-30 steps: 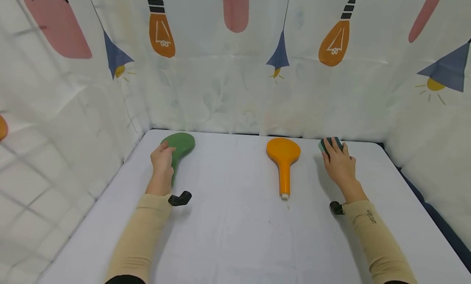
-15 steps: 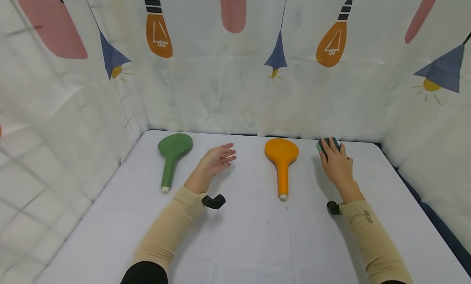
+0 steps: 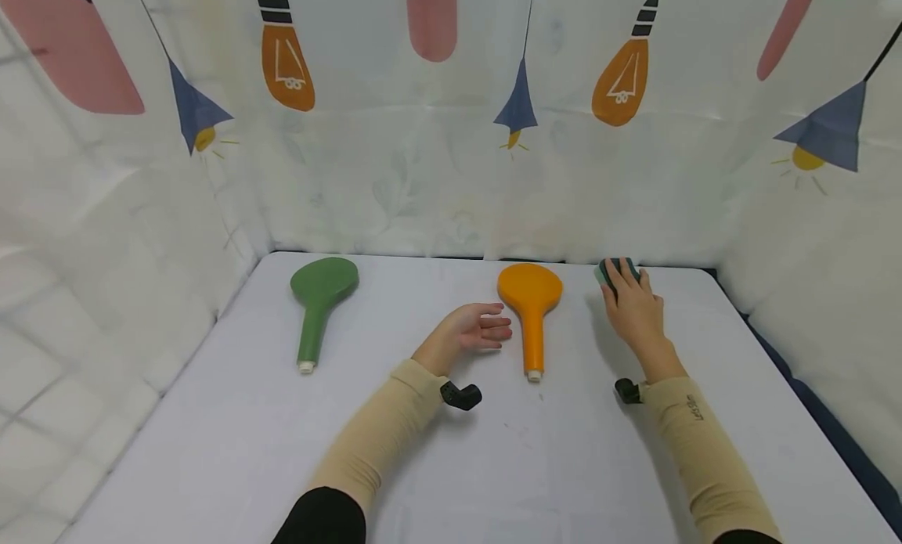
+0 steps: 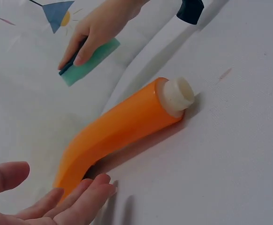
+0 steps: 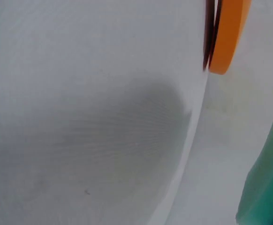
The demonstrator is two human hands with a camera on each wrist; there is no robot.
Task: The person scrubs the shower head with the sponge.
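"So, the hands?"

"I see the right hand (image 3: 636,313) gripping a teal block (image 4: 97,58) near the table's (image 3: 564,466) far right corner. The left hand (image 3: 472,330), fingers loosely extended, holds nothing, just beside the orange paddle (image 3: 531,290) near the far edge."

"And other views?"

"My left wrist camera shows its pale neck (image 4: 174,97) is hollow at the end; only the head view has the green paddle (image 3: 324,282), by the far left corner."

"Any writing?"

"Dark lettering (image 3: 694,407) on the right sleeve (image 3: 694,442), too small to read."
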